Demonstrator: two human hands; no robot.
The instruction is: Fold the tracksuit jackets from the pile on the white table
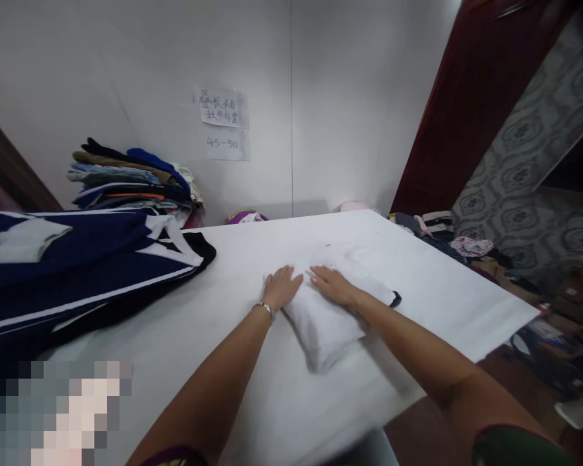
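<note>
A: Here we are on the head view, and you have both palms down over the white garment (328, 330), which lies on the white table (466, 304) straight ahead of you!

B: Call the hands for us.

A: Your left hand (282, 287) is at its far left edge, palm down, fingers a little spread, with the silver-coloured bracelet (267, 309) at the wrist. Your right hand (335, 285) lies just beside it, flat on the cloth, fingers reaching forward and fairly close together. There's a narrow gap between the two, and I see no pinch in either.

B: And how far along are you?

A: By my reading, well along with this piece: it's already gathered into a compact shape, its near end squared off towards you. But look right, past your forearm: a black-edged bit (396, 299) pokes out, and the white-on-white makes the far outline hard to call. I'd judge the shape not quite neat yet.

B: What else is around you?

A: On your left, the navy striped garments (87, 285) lie loosely heaped, no neat shape there. Behind them, the clothes pile (136, 178) is stacked in layers by the wall. Over on your right, beyond the table edge, more clothing (471, 246) sits jumbled, too crowded to sort out piece by piece.
</note>
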